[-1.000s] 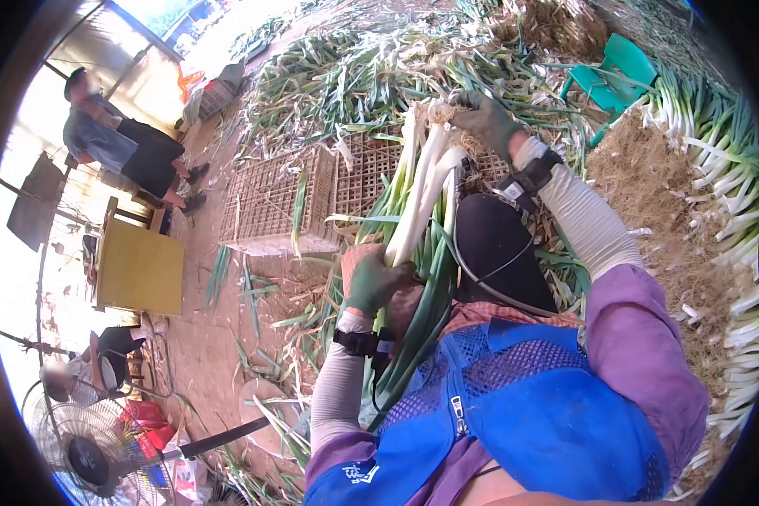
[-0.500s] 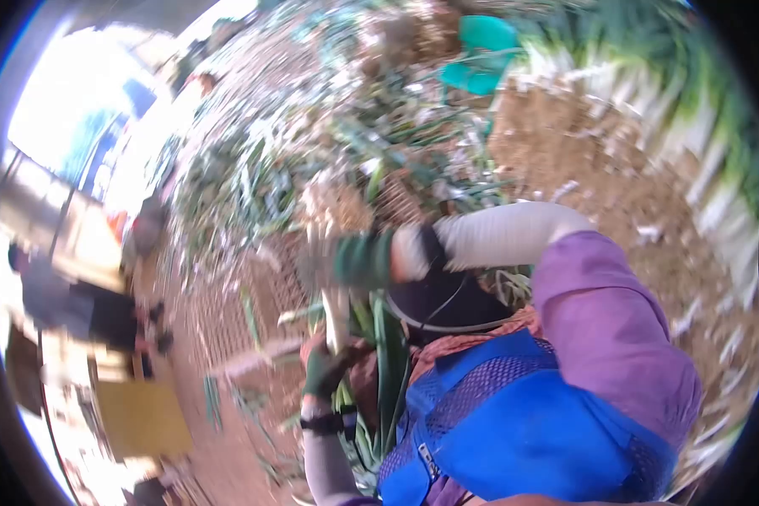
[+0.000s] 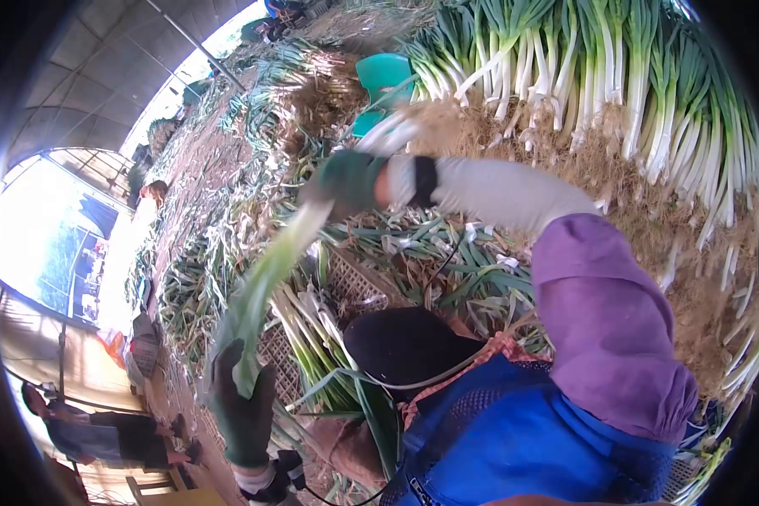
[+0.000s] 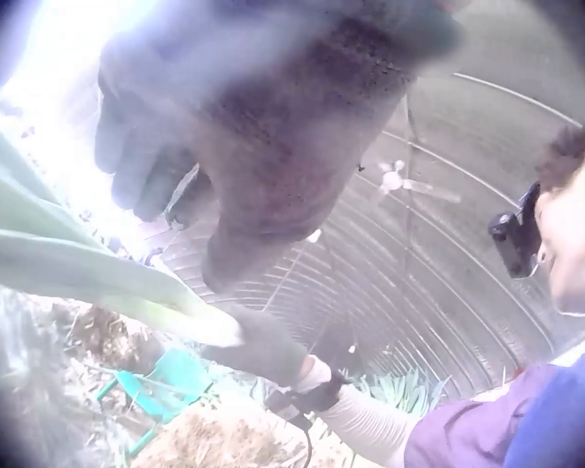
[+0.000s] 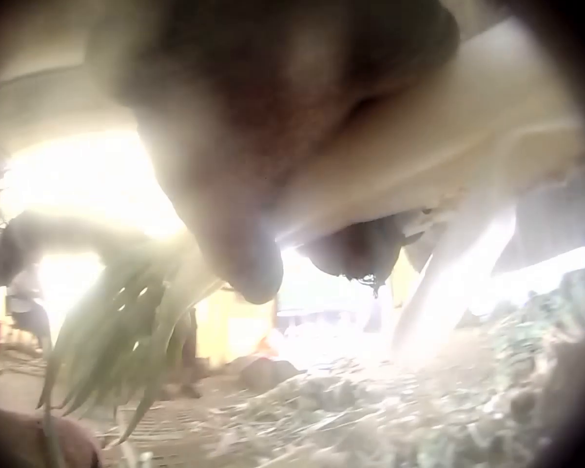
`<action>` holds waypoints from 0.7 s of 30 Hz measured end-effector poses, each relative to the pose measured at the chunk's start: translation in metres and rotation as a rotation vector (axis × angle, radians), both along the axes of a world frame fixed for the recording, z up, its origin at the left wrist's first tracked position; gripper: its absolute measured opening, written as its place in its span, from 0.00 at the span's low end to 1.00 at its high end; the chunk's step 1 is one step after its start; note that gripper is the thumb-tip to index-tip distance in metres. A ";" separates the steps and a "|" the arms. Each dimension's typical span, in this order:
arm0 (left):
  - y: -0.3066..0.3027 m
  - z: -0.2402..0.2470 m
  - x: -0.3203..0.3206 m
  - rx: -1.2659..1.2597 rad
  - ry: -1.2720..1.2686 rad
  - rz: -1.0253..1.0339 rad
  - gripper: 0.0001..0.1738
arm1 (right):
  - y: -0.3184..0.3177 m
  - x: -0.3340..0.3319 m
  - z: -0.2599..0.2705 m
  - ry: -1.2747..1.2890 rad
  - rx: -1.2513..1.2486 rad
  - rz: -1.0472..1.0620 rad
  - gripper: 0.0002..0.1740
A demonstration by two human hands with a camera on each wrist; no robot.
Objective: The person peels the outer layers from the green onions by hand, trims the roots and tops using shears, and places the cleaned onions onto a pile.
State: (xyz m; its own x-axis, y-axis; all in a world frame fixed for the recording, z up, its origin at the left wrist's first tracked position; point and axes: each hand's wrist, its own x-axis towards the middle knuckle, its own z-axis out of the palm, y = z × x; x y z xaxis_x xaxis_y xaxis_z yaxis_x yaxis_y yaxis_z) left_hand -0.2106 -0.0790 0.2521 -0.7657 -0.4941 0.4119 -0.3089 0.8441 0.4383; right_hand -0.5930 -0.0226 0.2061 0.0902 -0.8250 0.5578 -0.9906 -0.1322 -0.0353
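My gloved right hand [image 3: 346, 181] grips white leek stalks at arm's length, blurred in the head view. Green leek leaves [image 3: 266, 287] slant down from it toward my left hand. My gloved left hand [image 3: 243, 409] is beneath the leaf ends, thumb and fingers apart. In the left wrist view its loosely bent fingers [image 4: 141, 166] stand clear above the leek leaves [image 4: 68, 263]. The right wrist view shows a thick pale stalk [image 5: 419, 146] beside the right hand [image 5: 263, 146]. More leeks [image 3: 320, 346] lie in a bunch before my body.
Trimmed leeks [image 3: 599, 76] stand in a long row at right, roots toward me. A green plastic chair [image 3: 384, 80] is among leaf scraps [image 3: 202, 261]. Slatted crates [image 3: 354, 274] lie under the leaves. A black rounded thing [image 3: 405, 346] is by my body. A person [image 3: 110, 434] stands at left.
My view has swung right toward the leek row. The right hand has moved up and away with leek stalks, and the left hand has let go of the stalks it held.
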 end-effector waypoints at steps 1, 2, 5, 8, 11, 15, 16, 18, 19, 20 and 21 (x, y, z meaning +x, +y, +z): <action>-0.001 0.005 0.000 -0.051 -0.012 -0.001 0.26 | 0.027 -0.028 0.027 0.042 0.151 -0.203 0.14; -0.003 0.007 0.001 -0.102 -0.024 -0.001 0.26 | 0.042 -0.060 0.033 -0.046 0.089 -0.347 0.16; -0.023 -0.021 0.005 0.139 -0.067 0.077 0.26 | 0.096 -0.132 0.060 -0.315 -0.013 -0.653 0.26; -0.047 -0.059 0.011 0.428 -0.140 0.113 0.24 | 0.115 -0.220 0.056 -0.424 -0.096 -0.914 0.33; -0.068 -0.108 0.016 0.616 -0.279 0.129 0.23 | 0.119 -0.294 0.047 -0.532 -0.067 -1.053 0.37; -0.074 -0.151 0.014 0.661 -0.315 0.133 0.21 | 0.108 -0.363 -0.015 -0.487 0.294 -1.246 0.34; -0.073 -0.151 0.015 0.691 -0.377 0.200 0.20 | 0.112 -0.366 -0.029 -0.471 0.429 -1.171 0.31; -0.088 -0.175 0.031 0.672 -0.401 0.254 0.19 | 0.096 -0.403 -0.086 -0.615 0.345 -1.214 0.25; -0.093 -0.184 0.037 0.664 -0.418 0.283 0.18 | 0.092 -0.393 -0.098 -0.592 0.233 -1.311 0.23; -0.088 -0.174 0.033 0.679 -0.436 0.326 0.18 | 0.092 -0.397 -0.107 -0.585 0.207 -1.317 0.22; -0.090 -0.178 0.035 0.760 -0.368 0.343 0.19 | 0.092 -0.401 -0.117 -0.579 0.183 -1.323 0.22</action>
